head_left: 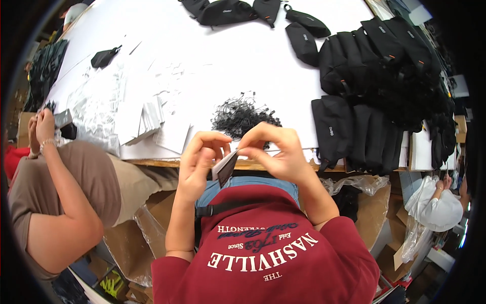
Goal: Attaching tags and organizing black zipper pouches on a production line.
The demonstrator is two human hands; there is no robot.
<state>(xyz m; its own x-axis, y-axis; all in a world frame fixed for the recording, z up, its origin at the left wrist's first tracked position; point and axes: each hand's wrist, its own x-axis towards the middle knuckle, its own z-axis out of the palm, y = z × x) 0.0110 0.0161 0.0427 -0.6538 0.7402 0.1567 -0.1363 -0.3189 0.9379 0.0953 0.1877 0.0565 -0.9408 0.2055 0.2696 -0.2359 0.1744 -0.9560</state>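
Note:
A small folded tag (pixel 225 167), pale on one face and dark on the other, is held up in front of my chest. My left hand (pixel 195 164) is closed around its left side, fingers curled and partly hidden behind it. At its top corner, the thumb and forefinger of my right hand (pixel 278 149) pinch together. Whether a thin cord runs between my fingers is too small to tell. Just beyond my hands, a tangled heap of black loop cords (pixel 242 114) lies on the white table (pixel 243 66).
Black pouches (pixel 331 126) are stacked at the right, with more (pixel 228 12) along the far side. Left of the heap lie white printed cards (pixel 147 121) and clear plastic bags (pixel 96 101). A co-worker's hands (pixel 43 126) work at far left. Cardboard boxes (pixel 372 202) stand below the table edge.

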